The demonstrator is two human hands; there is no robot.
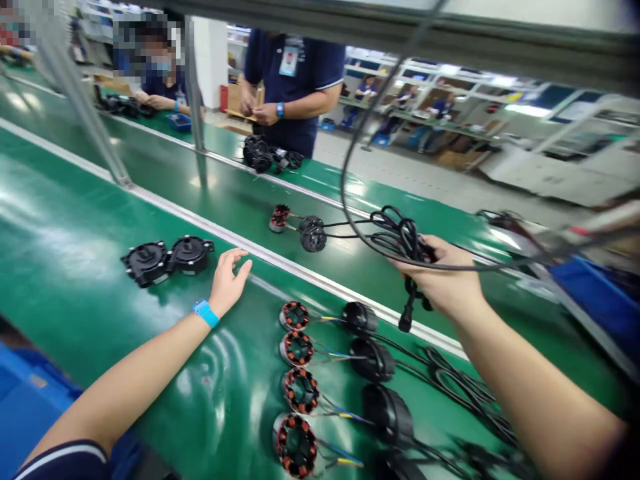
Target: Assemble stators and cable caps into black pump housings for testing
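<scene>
My right hand (pixel 447 270) grips a bundle of black cables (pixel 400 233) above the metal rail. From the bundle, cables run left to black round housings (pixel 313 233) wired to copper-wound stators (pixel 279 219) on the far side of the rail. A black connector (pixel 407 315) dangles below the hand. My left hand (pixel 231 279) is open over the green bench, fingers apart, holding nothing. Beside it on the left lie two black motor housings (pixel 167 260). In front of me, several stators (pixel 300 390) lie in a column, wired to black round caps (pixel 373 359) with coiled cables (pixel 465 380).
A metal rail (pixel 300 272) crosses the green bench (pixel 215 413), with metal posts (pixel 83 100) rising from it. A loose cable (pixel 345 167) hangs across the view. Blue bins stand at right (pixel 600 307) and lower left (pixel 30 393). Co-workers (pixel 297 87) are across the bench.
</scene>
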